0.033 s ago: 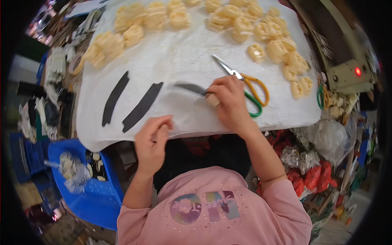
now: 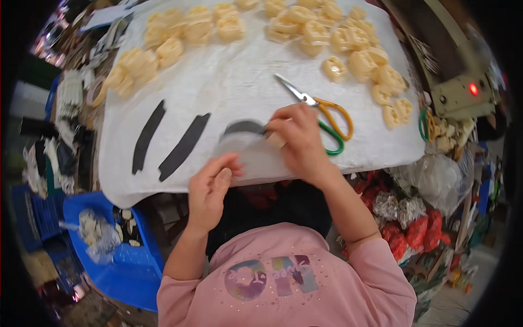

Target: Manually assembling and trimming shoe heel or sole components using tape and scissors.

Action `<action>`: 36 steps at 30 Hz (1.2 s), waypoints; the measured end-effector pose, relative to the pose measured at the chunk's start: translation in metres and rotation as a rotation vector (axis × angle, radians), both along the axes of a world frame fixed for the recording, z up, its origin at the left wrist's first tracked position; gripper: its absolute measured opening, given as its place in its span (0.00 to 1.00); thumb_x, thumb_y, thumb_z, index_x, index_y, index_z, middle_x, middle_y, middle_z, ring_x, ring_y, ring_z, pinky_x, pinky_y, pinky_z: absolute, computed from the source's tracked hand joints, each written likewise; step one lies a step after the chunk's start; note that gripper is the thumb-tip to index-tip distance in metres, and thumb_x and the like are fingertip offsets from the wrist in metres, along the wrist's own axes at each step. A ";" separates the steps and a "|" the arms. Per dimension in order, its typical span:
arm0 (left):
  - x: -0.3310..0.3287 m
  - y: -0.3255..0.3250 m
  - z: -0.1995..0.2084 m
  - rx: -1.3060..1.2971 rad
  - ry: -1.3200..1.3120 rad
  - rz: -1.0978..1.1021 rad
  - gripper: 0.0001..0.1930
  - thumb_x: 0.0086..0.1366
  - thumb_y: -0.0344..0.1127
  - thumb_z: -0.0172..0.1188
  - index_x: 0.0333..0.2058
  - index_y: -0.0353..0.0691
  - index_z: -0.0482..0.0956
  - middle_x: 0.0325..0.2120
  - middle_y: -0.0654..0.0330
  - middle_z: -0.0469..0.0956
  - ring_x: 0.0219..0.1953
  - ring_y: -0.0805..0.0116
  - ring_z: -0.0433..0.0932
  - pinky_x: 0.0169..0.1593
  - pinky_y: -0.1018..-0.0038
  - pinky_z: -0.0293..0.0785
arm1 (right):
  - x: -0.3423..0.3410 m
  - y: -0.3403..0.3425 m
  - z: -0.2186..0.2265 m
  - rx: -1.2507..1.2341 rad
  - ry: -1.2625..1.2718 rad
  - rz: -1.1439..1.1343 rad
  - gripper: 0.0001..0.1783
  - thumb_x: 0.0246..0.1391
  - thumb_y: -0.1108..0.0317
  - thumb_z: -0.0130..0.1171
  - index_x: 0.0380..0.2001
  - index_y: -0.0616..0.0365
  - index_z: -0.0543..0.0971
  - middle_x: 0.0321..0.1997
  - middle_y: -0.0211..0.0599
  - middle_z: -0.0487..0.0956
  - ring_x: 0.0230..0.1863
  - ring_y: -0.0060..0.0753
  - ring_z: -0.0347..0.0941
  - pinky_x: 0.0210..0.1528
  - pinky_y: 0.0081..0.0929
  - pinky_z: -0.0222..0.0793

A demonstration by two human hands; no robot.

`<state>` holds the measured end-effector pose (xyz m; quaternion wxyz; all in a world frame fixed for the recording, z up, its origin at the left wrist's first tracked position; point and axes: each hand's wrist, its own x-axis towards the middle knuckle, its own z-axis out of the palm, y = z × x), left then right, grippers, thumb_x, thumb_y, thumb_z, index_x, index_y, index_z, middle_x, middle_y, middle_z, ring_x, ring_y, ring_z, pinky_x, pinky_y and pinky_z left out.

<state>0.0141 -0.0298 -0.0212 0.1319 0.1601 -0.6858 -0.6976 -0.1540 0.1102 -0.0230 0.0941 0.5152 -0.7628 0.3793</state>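
My right hand (image 2: 299, 141) pinches one end of a dark grey fabric strip (image 2: 243, 127), which bows leftward and is smeared by motion. A small beige piece (image 2: 277, 140) shows at those fingers; what it is I cannot tell. My left hand (image 2: 210, 188) hovers by the table's near edge, below the strip, its fingers loosely curled, thumb apart and nothing visible in them. Two more dark strips, a narrower one (image 2: 147, 139) and a wider one (image 2: 184, 147), lie flat to the left. Scissors (image 2: 308, 100) with one yellow and one green handle rest beside my right hand, which partly covers them.
Bundles of cream-coloured bands (image 2: 316, 35) spread over the far side of the white-covered table (image 2: 239, 76). A blue plastic tub (image 2: 122, 272) with scraps stands at lower left. On the right are a machine with a red light (image 2: 463, 98) and red bags (image 2: 417, 237).
My left hand has moved slightly up and right, closer to the held strip. The strip now arches more in my right hand. The whole view has shifted a little.
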 end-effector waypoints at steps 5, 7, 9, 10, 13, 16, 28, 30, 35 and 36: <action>-0.048 0.027 0.004 0.588 0.011 0.059 0.23 0.71 0.42 0.40 0.55 0.28 0.64 0.35 0.57 0.77 0.34 0.70 0.76 0.34 0.76 0.69 | -0.001 0.013 0.027 0.059 -0.008 0.245 0.13 0.33 0.76 0.60 0.29 0.55 0.75 0.39 0.35 0.74 0.43 0.41 0.66 0.45 0.37 0.60; -0.053 0.025 -0.006 0.566 0.075 0.012 0.23 0.71 0.41 0.40 0.55 0.28 0.64 0.35 0.57 0.77 0.33 0.71 0.75 0.33 0.77 0.68 | -0.038 0.025 0.016 -0.085 -0.067 0.062 0.16 0.40 0.80 0.56 0.37 0.57 0.76 0.42 0.38 0.75 0.42 0.44 0.68 0.44 0.36 0.63; -0.055 0.026 -0.007 0.565 0.112 0.032 0.23 0.71 0.41 0.39 0.57 0.29 0.62 0.34 0.56 0.77 0.30 0.72 0.74 0.31 0.77 0.66 | -0.081 0.041 0.006 -0.083 -0.186 -0.439 0.21 0.39 0.78 0.57 0.42 0.56 0.75 0.42 0.42 0.76 0.46 0.46 0.69 0.46 0.37 0.67; -0.056 0.027 -0.008 0.567 0.118 0.005 0.23 0.71 0.41 0.39 0.57 0.29 0.62 0.34 0.56 0.77 0.30 0.72 0.74 0.31 0.77 0.66 | -0.104 0.048 0.004 0.024 -0.110 -0.569 0.23 0.40 0.77 0.57 0.46 0.56 0.74 0.43 0.42 0.75 0.48 0.45 0.68 0.47 0.36 0.68; -0.056 0.027 -0.013 0.598 0.131 0.019 0.24 0.71 0.41 0.38 0.56 0.26 0.62 0.31 0.55 0.76 0.30 0.72 0.72 0.35 0.76 0.67 | -0.123 0.046 -0.003 0.237 -0.037 -0.735 0.27 0.41 0.75 0.58 0.50 0.55 0.73 0.45 0.42 0.75 0.50 0.44 0.67 0.47 0.36 0.69; -0.055 0.026 -0.020 0.620 0.162 0.048 0.24 0.71 0.41 0.38 0.56 0.25 0.62 0.31 0.54 0.76 0.30 0.71 0.72 0.37 0.75 0.68 | -0.127 0.043 -0.020 0.268 -0.011 -0.759 0.27 0.38 0.73 0.61 0.48 0.55 0.74 0.45 0.39 0.74 0.52 0.41 0.65 0.46 0.36 0.69; -0.046 0.025 -0.024 0.598 0.197 0.124 0.20 0.71 0.37 0.41 0.55 0.29 0.63 0.33 0.56 0.76 0.32 0.70 0.74 0.38 0.75 0.70 | -0.051 0.045 0.036 -0.051 -0.369 -0.139 0.19 0.39 0.74 0.59 0.40 0.57 0.76 0.44 0.47 0.70 0.47 0.53 0.65 0.48 0.39 0.64; -0.045 0.024 -0.020 0.664 0.203 0.161 0.20 0.71 0.38 0.41 0.56 0.30 0.62 0.33 0.56 0.76 0.32 0.70 0.74 0.38 0.75 0.70 | -0.031 0.050 0.048 0.315 -0.085 0.000 0.19 0.43 0.70 0.57 0.43 0.57 0.75 0.40 0.51 0.70 0.44 0.51 0.67 0.45 0.39 0.66; -0.039 0.017 -0.016 0.688 0.283 0.215 0.21 0.71 0.39 0.41 0.56 0.31 0.62 0.33 0.57 0.76 0.31 0.71 0.73 0.35 0.76 0.69 | -0.006 0.032 0.053 0.557 -0.057 0.026 0.20 0.45 0.65 0.56 0.44 0.56 0.75 0.32 0.48 0.69 0.36 0.46 0.68 0.35 0.37 0.66; -0.038 0.017 -0.016 0.677 0.285 0.245 0.21 0.71 0.39 0.41 0.56 0.31 0.62 0.33 0.57 0.76 0.31 0.71 0.73 0.35 0.76 0.69 | -0.005 0.028 0.048 0.468 -0.077 -0.019 0.19 0.45 0.64 0.57 0.43 0.56 0.75 0.30 0.46 0.69 0.34 0.45 0.68 0.32 0.36 0.66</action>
